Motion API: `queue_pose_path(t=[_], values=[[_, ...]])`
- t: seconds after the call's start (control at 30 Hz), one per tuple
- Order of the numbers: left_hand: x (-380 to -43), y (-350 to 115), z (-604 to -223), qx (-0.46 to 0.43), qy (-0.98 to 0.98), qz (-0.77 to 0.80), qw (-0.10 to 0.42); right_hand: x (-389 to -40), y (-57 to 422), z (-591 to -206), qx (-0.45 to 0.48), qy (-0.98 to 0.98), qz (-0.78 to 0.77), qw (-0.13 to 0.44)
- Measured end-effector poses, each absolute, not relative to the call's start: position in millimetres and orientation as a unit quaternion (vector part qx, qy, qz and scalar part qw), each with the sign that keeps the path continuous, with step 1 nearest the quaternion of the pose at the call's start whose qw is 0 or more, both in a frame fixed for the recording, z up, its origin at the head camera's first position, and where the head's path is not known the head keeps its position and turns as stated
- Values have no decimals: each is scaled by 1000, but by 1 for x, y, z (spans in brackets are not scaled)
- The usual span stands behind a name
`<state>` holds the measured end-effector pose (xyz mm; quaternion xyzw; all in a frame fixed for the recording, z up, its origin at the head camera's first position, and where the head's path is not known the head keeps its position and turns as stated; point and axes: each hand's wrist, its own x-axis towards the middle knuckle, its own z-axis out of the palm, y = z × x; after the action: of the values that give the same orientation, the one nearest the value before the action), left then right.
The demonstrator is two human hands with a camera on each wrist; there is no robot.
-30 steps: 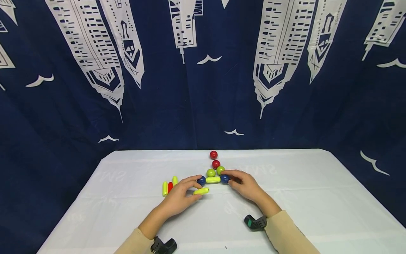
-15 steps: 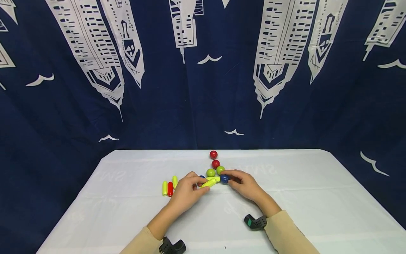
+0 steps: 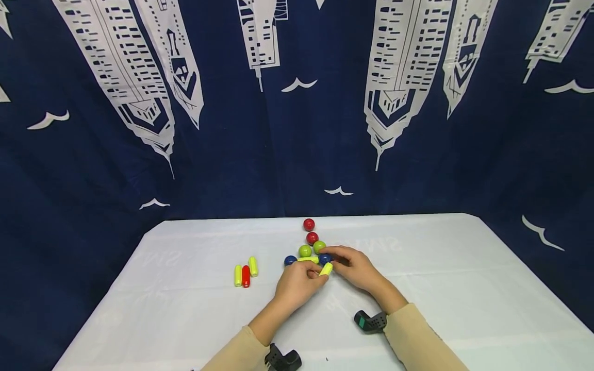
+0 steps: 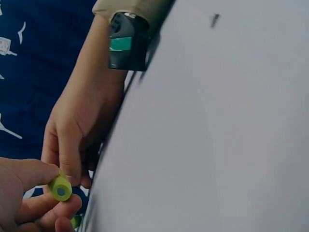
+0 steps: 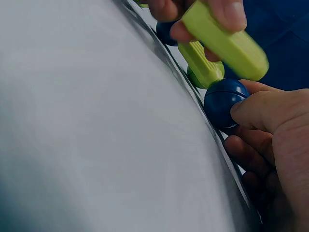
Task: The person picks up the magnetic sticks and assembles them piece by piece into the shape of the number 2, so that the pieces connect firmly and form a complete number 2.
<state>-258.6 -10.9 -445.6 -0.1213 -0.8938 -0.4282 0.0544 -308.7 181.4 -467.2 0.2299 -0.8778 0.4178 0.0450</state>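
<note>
My left hand (image 3: pixel 297 284) pinches a yellow-green rod (image 3: pixel 327 269) between thumb and fingers, tilted, its free end close to the right blue ball. A round hole shows in the rod's end (image 4: pixel 61 191) in the left wrist view. With thumb and fingers, my right hand (image 3: pixel 356 269) holds that blue ball (image 5: pixel 224 102). Another yellow-green rod (image 5: pixel 202 63) runs from this ball toward a second blue ball (image 3: pixel 290 260), partly hidden behind my left hand. Just beyond are two green balls (image 3: pixel 304 251), and two red balls (image 3: pixel 312 238) lie farther back.
Left of my hands, two yellow-green rods (image 3: pixel 238 276) lie beside a red rod (image 3: pixel 246 276) on the white-covered table (image 3: pixel 441 288). A dark blue curtain (image 3: pixel 278 154) with white building prints hangs behind the table's back edge.
My left hand has moved right with the yellow-green rod, from near the left blue ball to beside the right one, turning the rod steeper. My right hand stays at its blue ball.
</note>
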Motion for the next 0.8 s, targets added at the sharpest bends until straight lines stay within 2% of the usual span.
queue_pose_path(t=[0.53, 0.8], values=[[-259, 0, -454, -37, -923, -368, 103, -310, 182, -465, 232, -874, 424, 46], [-259, 7, -457, -17, -927, -358, 107, -311, 183, -467, 237, -874, 422, 43]])
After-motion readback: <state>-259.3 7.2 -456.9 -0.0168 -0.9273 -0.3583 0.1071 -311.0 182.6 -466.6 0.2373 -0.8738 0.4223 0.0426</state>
